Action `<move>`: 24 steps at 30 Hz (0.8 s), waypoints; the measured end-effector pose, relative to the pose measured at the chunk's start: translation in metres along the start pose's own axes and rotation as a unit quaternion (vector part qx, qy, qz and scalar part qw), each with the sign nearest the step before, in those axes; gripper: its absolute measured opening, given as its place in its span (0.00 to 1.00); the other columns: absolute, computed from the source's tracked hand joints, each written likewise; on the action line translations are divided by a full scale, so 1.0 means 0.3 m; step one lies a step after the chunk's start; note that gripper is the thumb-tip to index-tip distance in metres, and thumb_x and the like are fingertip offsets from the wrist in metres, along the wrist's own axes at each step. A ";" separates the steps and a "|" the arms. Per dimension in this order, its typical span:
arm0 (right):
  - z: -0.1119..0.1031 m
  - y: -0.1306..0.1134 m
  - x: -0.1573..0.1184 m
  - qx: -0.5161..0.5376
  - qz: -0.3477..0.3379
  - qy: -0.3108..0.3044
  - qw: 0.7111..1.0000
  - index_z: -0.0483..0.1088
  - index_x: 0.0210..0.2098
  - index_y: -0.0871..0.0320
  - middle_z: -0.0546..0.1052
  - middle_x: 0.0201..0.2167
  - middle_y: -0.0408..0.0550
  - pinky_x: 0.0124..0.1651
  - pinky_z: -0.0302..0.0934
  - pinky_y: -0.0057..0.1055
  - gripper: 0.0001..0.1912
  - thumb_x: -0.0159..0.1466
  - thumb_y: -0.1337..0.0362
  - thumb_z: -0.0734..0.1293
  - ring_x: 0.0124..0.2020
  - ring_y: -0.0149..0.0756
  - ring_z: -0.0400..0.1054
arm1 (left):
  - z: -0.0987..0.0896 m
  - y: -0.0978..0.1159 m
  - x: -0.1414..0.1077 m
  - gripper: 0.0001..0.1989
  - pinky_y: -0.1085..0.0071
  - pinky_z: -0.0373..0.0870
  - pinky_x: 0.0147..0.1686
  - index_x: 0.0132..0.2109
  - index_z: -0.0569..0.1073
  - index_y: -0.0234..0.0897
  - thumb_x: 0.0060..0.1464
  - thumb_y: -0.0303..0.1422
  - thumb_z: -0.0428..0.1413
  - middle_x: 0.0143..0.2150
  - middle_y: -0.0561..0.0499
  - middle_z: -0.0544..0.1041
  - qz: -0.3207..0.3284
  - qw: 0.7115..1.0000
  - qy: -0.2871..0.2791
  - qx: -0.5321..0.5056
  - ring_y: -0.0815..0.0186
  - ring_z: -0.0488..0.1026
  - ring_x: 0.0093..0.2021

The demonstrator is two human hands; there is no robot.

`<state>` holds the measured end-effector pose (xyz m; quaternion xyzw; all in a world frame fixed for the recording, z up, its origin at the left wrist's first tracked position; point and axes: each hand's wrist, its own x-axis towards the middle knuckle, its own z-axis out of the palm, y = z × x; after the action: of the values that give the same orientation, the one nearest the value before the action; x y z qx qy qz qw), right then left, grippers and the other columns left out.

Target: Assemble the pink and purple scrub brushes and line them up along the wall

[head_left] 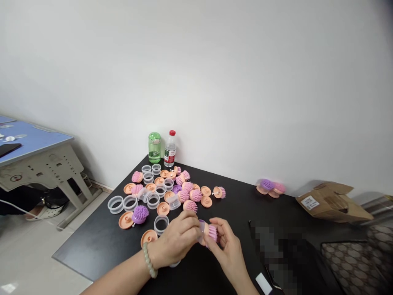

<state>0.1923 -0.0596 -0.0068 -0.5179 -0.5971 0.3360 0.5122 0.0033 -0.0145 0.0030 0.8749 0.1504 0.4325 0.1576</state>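
My left hand (176, 237), with a beaded bracelet at the wrist, is closed on the clear plastic ring (201, 230). My right hand (229, 252) pinches the pink bristle brush head (212, 232), which sits against that ring; whether the two are locked together I cannot tell. Left of my hands lie loose parts: clear rings (161, 224), round peach caps (125, 220), pink brush heads (190, 205) and a purple brush head (140, 214). A peach cap (149, 237) is closest to my left forearm.
On the black table (101, 241) stand a green bottle (154, 147) and a red-capped water bottle (170, 149) by the wall. Purple and pink brushes (266, 185), a brown paper bag (331, 203) and a white rectangular item (263, 284) lie right. A blue desk (37, 137) stands left.
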 end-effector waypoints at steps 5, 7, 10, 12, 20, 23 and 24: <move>-0.004 0.021 0.004 0.036 -0.019 -0.015 0.999 0.68 0.49 0.55 0.82 0.40 0.52 0.41 0.76 0.34 0.21 0.61 0.53 0.72 0.39 0.43 0.80 | 0.002 0.007 -0.006 0.30 0.63 0.71 0.46 0.62 0.64 0.38 0.54 0.16 0.53 0.49 0.43 0.68 -0.103 0.994 -0.026 0.011 0.59 0.66 0.47; -0.022 0.039 0.011 0.058 -0.038 -0.020 0.997 0.67 0.53 0.55 0.80 0.45 0.57 0.45 0.76 0.37 0.24 0.62 0.51 0.71 0.44 0.46 0.79 | -0.009 0.000 -0.002 0.31 0.62 0.70 0.47 0.61 0.66 0.40 0.52 0.17 0.56 0.48 0.45 0.67 -0.156 0.988 -0.007 -0.019 0.59 0.67 0.47; -0.053 0.077 0.027 0.003 -0.028 0.041 0.999 0.67 0.52 0.55 0.79 0.47 0.58 0.42 0.76 0.38 0.21 0.64 0.52 0.68 0.43 0.45 0.79 | -0.025 -0.023 0.000 0.27 0.59 0.67 0.52 0.57 0.69 0.43 0.50 0.20 0.60 0.49 0.47 0.68 -0.236 0.965 0.059 -0.101 0.57 0.67 0.51; -0.061 0.110 0.034 -0.094 -0.017 0.069 0.993 0.69 0.50 0.55 0.79 0.46 0.56 0.40 0.76 0.38 0.18 0.63 0.54 0.69 0.37 0.43 0.79 | -0.026 -0.038 -0.002 0.27 0.59 0.66 0.54 0.55 0.69 0.42 0.48 0.23 0.64 0.50 0.48 0.68 -0.286 0.930 0.104 -0.206 0.56 0.67 0.53; 0.021 0.197 0.025 -0.345 -0.122 -0.019 0.930 0.69 0.57 0.54 0.76 0.53 0.56 0.53 0.71 0.53 0.31 0.54 0.71 0.73 0.54 0.57 0.70 | -0.008 -0.034 0.010 0.36 0.66 0.70 0.47 0.51 0.70 0.40 0.33 0.29 0.75 0.48 0.49 0.72 -0.390 0.735 0.159 -0.532 0.60 0.72 0.48; 0.022 0.180 0.029 -0.357 -0.117 -0.041 0.926 0.72 0.51 0.55 0.78 0.45 0.53 0.50 0.72 0.50 0.24 0.55 0.74 0.71 0.48 0.54 0.73 | -0.014 -0.027 0.017 0.35 0.71 0.69 0.41 0.49 0.71 0.40 0.31 0.29 0.76 0.44 0.52 0.73 -0.394 0.732 0.164 -0.531 0.65 0.72 0.42; 0.016 0.171 0.032 -0.352 -0.112 -0.043 0.928 0.73 0.49 0.56 0.78 0.44 0.53 0.49 0.73 0.48 0.22 0.55 0.75 0.70 0.47 0.53 0.73 | -0.016 -0.026 0.018 0.34 0.72 0.68 0.40 0.47 0.71 0.40 0.32 0.29 0.76 0.42 0.53 0.73 -0.393 0.737 0.160 -0.526 0.66 0.71 0.40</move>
<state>0.2025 -0.0376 -0.0533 -0.5799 -0.7524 0.0667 0.3053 0.0017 -0.0046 0.0065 0.4335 0.2526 0.4756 0.7226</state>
